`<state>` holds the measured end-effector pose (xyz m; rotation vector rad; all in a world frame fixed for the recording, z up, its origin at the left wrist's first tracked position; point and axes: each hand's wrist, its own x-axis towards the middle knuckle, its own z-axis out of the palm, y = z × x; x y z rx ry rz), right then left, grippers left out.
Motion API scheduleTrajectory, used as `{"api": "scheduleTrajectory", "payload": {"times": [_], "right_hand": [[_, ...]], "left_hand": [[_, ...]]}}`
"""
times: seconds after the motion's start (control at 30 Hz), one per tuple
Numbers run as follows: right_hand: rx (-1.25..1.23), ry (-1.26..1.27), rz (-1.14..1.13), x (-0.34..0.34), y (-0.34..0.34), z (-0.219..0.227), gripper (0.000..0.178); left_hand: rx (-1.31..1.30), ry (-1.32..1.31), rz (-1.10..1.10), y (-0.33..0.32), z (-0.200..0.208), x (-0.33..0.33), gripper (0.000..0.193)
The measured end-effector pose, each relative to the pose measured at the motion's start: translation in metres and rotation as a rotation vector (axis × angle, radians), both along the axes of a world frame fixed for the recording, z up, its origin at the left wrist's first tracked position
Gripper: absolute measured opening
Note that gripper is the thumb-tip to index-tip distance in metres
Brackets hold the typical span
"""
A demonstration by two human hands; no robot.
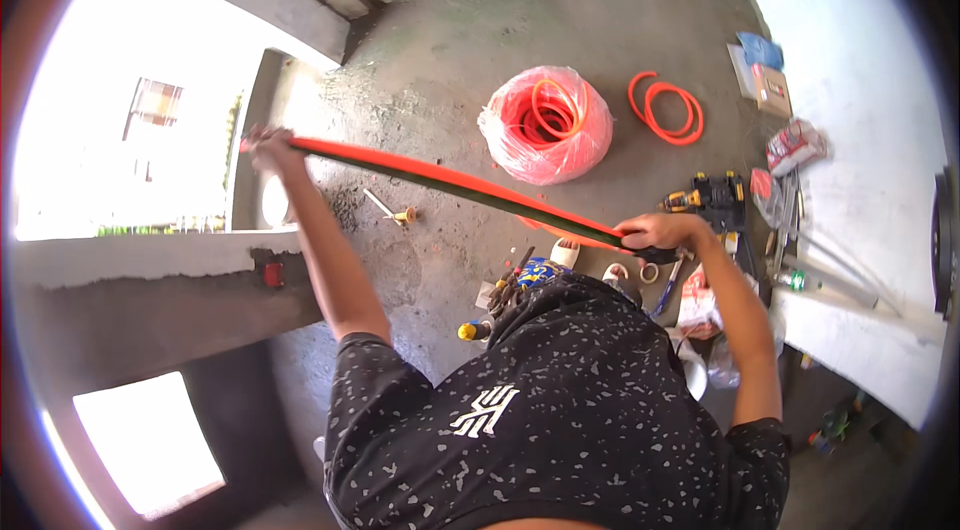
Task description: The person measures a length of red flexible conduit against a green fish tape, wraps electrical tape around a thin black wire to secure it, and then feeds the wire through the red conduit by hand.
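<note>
Just past orange tube (440,174), wrapped coil (562,156), drill (683,201)

The person wears a black T-shirt (600,390) scattered with small, irregular pale-grey flecks, with a white angular emblem (482,414) on the chest. The left sleeve (372,382) and right sleeve (758,448) are short and equally speckled, leaving the left hand (270,148) and right hand (657,230) bare. Pale slippers (565,254) (only partly visible beyond the shirt's hem) seem open-toed, though they show too small for certainty.
</note>
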<state>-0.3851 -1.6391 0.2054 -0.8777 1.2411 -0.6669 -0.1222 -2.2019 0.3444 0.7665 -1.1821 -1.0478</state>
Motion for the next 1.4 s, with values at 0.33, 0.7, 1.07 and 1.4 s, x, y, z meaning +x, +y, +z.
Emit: {"api": "scheduleTrajectory", "payload": {"times": [0.33,0.7,1.07,1.4], "right_hand": [[0.013,0.497,-0.005,0.001,0.021,0.032,0.036],[0.157,0.621,-0.130,-0.018,-0.027,0.027,0.035],[0.061,0.271,-0.190,0.008,-0.125,0.043,0.023],[-0.028,0.119,0.025,0.013,-0.102,0.038,0.032]], "left_hand": [[0.423,0.232,-0.039,-0.118,-0.044,0.067,0.029],[0.664,0.856,-1.078,0.058,-0.110,-0.014,0.089],[0.679,0.250,-1.078,0.329,-0.120,-0.117,0.065],[0.462,0.325,-0.523,0.211,-0.074,-0.109,0.042]]}}
